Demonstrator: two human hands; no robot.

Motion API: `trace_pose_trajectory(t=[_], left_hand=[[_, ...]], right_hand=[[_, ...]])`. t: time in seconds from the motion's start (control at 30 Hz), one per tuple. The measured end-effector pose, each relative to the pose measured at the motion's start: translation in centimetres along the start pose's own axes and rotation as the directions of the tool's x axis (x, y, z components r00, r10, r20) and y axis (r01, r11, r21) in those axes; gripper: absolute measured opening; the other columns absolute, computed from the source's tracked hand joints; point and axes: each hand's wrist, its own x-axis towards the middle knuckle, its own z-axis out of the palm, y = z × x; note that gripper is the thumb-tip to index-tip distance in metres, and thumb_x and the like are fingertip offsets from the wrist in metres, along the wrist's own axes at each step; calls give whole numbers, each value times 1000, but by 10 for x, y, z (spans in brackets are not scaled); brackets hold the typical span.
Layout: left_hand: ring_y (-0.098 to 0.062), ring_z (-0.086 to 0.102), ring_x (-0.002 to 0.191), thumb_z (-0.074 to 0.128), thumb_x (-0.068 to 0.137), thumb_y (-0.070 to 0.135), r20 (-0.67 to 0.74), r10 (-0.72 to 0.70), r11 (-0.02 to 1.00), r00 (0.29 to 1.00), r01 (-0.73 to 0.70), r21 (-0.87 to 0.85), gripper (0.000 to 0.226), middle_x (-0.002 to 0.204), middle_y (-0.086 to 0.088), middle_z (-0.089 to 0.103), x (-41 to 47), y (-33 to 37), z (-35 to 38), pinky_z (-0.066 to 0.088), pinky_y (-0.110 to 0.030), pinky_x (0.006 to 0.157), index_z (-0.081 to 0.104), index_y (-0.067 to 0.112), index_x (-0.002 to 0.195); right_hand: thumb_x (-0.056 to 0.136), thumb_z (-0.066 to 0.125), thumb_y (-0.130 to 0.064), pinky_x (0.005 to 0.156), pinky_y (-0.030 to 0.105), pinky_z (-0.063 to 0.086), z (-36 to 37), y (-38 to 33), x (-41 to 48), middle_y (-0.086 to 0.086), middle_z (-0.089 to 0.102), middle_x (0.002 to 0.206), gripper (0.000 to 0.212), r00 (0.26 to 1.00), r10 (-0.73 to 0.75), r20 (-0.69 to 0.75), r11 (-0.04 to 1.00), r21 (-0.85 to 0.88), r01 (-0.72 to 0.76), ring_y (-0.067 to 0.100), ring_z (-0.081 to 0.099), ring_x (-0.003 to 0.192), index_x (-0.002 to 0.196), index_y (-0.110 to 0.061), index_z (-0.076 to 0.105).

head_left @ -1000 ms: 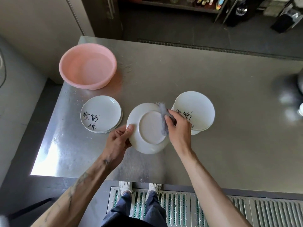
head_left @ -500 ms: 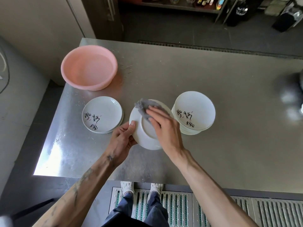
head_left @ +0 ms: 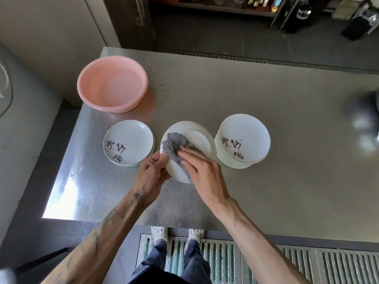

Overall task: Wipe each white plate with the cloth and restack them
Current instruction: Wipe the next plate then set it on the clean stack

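Steel worktop [head_left: 266,181] in a kitchen, dark shelving at the back, ribbed floor grate [head_left: 225,261] under the person's shoes. Left hand [head_left: 152,173] grips the near-left rim of a white plate [head_left: 198,138], thumb on top, fingers curled under the edge. Right hand [head_left: 202,171] lies flat on the grey cloth [head_left: 174,144], fingers straight, pressing it onto the plate's left half. The plate is underside up, foot ring showing, tilted and held just above the worktop between the two stacks. Low stack of plates [head_left: 128,143] just left of it, face up with black brush lettering; tall stack of plates [head_left: 244,138] just right, same lettering on top — its edge is very close to the held plate, contact unclear. Pink basin [head_left: 112,84] at the far-left corner, well apart from the hands. Blurred bright object at the right edge, can't tell what.
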Motion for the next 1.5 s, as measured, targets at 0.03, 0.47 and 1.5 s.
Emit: trace_pose_trajectory(t=[0.03,0.47,1.5], left_hand=[[-23,70,100,50,105,27,1,1,1000,1000,-1,10,32,114,-16,73,-1,-1,-1,60,-36,84,75,9,114],[-22,68,94,48,107,25,-99,-12,999,995,8,-47,31,108,-15,73,4,-1,8,61,-31,81,72,6,114],[-19,63,102,49,106,31,-162,-12,997,987,-1,-81,36,114,-11,69,1,3,8,59,-32,84,68,5,121]], right_hand=[[96,67,-8,107,17,44,-4,6,2,-4,69,131,31,999,39,-25,999,-16,-39,3,61,123,126,-14,72],[97,65,-13,96,30,54,9,-16,-11,-5,69,130,28,991,114,-74,990,-73,-119,12,67,114,124,-14,73],[100,57,-7,93,20,46,-14,7,1,-2,71,121,35,934,315,-169,948,13,-317,16,65,109,133,-19,61]])
